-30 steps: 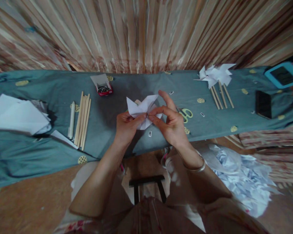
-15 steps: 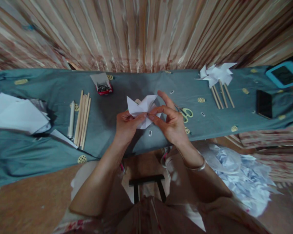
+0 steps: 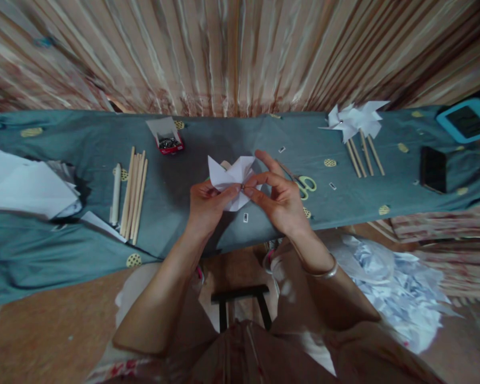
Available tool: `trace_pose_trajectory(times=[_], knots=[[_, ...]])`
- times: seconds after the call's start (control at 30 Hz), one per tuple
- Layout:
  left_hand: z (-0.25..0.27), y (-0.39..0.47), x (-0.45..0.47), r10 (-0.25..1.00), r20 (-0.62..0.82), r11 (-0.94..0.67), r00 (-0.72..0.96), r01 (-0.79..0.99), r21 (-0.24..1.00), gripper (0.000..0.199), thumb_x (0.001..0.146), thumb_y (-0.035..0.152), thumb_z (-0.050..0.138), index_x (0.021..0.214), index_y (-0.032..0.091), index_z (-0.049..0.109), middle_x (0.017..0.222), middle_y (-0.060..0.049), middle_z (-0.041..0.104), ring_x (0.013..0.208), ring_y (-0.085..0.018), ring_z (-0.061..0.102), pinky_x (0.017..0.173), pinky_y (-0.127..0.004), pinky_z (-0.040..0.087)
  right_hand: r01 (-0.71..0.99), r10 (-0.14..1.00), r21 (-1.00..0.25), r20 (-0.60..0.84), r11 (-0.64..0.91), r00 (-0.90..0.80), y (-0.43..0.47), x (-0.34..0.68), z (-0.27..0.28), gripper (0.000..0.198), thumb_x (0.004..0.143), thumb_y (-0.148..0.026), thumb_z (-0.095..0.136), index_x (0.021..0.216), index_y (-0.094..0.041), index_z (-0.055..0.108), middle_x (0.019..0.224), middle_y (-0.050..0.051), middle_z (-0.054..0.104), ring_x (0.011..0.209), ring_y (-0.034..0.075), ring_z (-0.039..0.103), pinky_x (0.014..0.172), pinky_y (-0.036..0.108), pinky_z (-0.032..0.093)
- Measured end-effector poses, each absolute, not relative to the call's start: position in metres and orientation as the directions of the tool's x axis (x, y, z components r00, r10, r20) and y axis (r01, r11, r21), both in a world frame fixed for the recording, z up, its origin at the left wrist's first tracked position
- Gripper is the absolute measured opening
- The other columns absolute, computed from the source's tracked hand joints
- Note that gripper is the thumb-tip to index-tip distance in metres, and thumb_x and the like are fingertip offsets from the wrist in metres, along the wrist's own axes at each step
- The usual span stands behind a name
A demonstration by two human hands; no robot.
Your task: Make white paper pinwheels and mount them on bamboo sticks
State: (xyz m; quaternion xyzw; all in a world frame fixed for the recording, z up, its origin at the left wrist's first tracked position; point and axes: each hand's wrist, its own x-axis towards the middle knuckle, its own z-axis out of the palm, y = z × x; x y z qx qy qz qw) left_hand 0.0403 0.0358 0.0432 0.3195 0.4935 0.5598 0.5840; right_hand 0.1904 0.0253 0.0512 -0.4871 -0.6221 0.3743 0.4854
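A white paper pinwheel (image 3: 235,172) with folded blades is held above the table's middle. My left hand (image 3: 208,205) grips its left and lower side, thumb pressed near the centre. My right hand (image 3: 278,200) has thumb and forefinger closed at the centre, on a small shiny pin (image 3: 242,187); the other fingers are raised. How far the pin goes into the paper cannot be made out. Scissors with pale green handles (image 3: 306,186) lie just beyond my right hand, partly hidden by it.
On the green cloth (image 3: 176,197) are an open box of metal pins (image 3: 170,144), wooden sticks (image 3: 134,197), a white stick-like object (image 3: 116,197) and stacked paper (image 3: 28,186). Rightward lie finished pinwheels (image 3: 356,122), a phone (image 3: 433,169) and a blue-framed device (image 3: 466,121). A bag of paper scraps (image 3: 396,288) stands below.
Both hands keep nearly the same hold on the pinwheel. My right fingertips have shifted slightly at its centre, where the shiny pin now shows more clearly.
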Motion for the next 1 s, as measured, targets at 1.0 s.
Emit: trace_pose_trajectory(times=[1.0], knots=[[0.038, 0.036, 0.039, 0.976, -0.206, 0.167, -0.074, -0.356, 0.92, 0.012, 0.056, 0.016, 0.083, 0.065, 0.02, 0.077, 0.067, 0.0, 0.074, 0.06, -0.015, 0.064, 0.059, -0.026, 0.051, 0.115, 0.993, -0.988, 0.097, 0.105, -0.07, 0.03, 0.192, 0.041, 0.015, 0.078, -0.039, 0.08, 0.08, -0.026, 0.073, 0.142, 0.002, 0.061, 0.147, 0.025, 0.042, 0.122, 0.044, 0.032]])
